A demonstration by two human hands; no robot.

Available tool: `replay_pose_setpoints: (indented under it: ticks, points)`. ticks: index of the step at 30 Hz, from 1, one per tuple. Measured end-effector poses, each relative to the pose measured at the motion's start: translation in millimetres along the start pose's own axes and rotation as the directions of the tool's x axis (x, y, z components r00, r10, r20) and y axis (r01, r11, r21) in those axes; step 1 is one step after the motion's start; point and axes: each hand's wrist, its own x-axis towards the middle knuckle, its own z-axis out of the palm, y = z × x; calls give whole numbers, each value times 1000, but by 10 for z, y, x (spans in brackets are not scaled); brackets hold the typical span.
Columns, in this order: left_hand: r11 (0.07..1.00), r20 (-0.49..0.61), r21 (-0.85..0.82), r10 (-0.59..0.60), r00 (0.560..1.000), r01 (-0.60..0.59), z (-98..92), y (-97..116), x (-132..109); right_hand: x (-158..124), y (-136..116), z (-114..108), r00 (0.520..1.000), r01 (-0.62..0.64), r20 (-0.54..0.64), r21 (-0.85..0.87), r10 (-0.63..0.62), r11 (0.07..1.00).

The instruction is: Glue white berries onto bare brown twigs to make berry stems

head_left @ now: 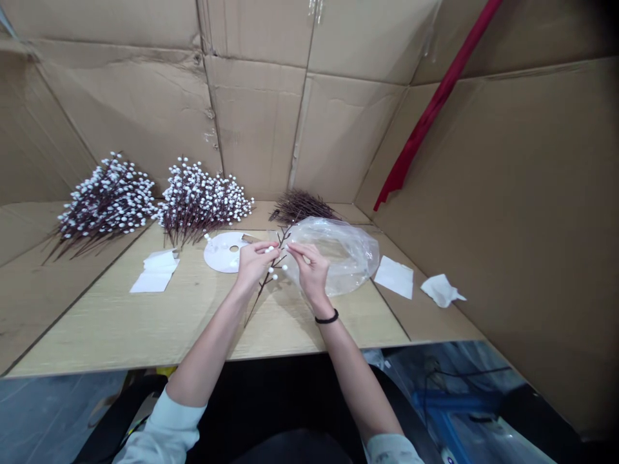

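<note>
Pale blue-white long sleeves, left sleeve (162, 432) and right sleeve (393, 449), pushed or ending well short of wrists. Right sleeve perhaps faintly patterned, view poor at frame edge. Thin black band (327, 317) on right wrist. Left hand (256, 264) and right hand (312, 270) bare, forearms uncovered.

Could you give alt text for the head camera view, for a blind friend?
A left hand and right hand hold a thin stem with white berries above a wooden table, beside a clear plastic bag. Two piles of similar stems lie behind, against cardboard.
</note>
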Motion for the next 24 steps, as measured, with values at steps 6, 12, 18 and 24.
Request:
replay_pose_setpoints:
  ticks: [6, 12, 18, 24]
  points:
    - [1000, 10, 14, 3, 1000, -3, 3, -27, 1, -6, 9, -9, 996, 86, -11, -24, -87, 996]
    - [1000, 6, 30, -4, 1000, 4, 5, -6, -5, 1, 28, -10, 995, 95, -9, -29, -95, 995]
    - [999, 14, -24, -41, 999, 41, 10, -50, 16, -10, 55, 1, 999, 45, -16, 12, -45, 999]
    - [991, 48, -101, -85, 995, 89, 16, -53, 19, -14, 72, 21, 995, -94, -8, 155, 97, 983]
